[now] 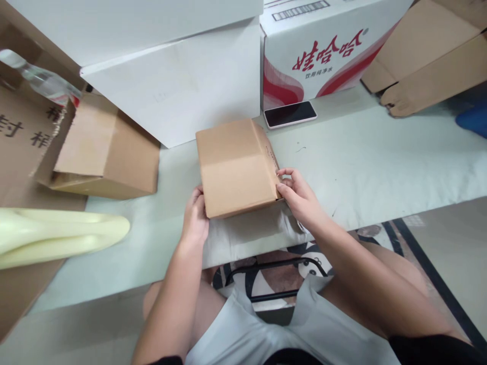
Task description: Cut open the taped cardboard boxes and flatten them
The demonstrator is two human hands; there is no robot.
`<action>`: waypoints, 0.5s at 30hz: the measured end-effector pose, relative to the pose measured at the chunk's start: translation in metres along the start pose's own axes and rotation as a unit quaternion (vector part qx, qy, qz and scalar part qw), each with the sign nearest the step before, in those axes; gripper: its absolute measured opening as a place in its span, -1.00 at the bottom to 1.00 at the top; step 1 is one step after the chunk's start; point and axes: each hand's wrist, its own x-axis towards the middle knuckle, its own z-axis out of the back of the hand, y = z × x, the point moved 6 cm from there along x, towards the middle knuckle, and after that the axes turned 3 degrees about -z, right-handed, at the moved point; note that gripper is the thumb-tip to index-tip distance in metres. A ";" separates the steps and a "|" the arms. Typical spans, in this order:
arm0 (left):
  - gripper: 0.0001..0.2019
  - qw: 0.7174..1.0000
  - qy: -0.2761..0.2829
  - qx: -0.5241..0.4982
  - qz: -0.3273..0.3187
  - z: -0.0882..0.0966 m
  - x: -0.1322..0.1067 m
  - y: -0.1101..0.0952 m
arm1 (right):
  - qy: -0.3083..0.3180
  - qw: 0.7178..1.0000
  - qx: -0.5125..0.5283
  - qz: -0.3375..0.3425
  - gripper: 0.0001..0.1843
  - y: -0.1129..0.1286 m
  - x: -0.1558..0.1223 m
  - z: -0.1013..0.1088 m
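Observation:
A brown cardboard box (238, 172) sits in front of me near the front edge of the table, its top flaps folded shut. At the box's lower left corner, my left hand (196, 215) grips its side with the fingers curled partly behind it. On the opposite side, my right hand (297, 195) pinches the right edge of the box with thumb and fingers. Dark markings show on the box's right side. The box's underside is hidden from view.
A phone (290, 114) lies behind the box, by a white and red water carton (323, 61). Large white boxes (182, 81) stand at the back. Leftward are another cardboard box (114, 147), a plastic bottle (41, 78) and a pale yellow object (64, 235). An open carton (437, 61) stands far right.

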 end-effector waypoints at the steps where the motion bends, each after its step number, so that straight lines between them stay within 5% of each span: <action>1: -0.65 1.000 0.000 0.001 0.000 0.000 0.000 0.000 | 0.000 1.000 0.000 0.000 -0.60 0.000 0.000 0.000; 15: -0.60 1.000 0.007 0.004 -0.005 -0.001 0.000 0.000 | 0.005 1.000 0.006 0.009 -0.66 -0.001 0.001 0.000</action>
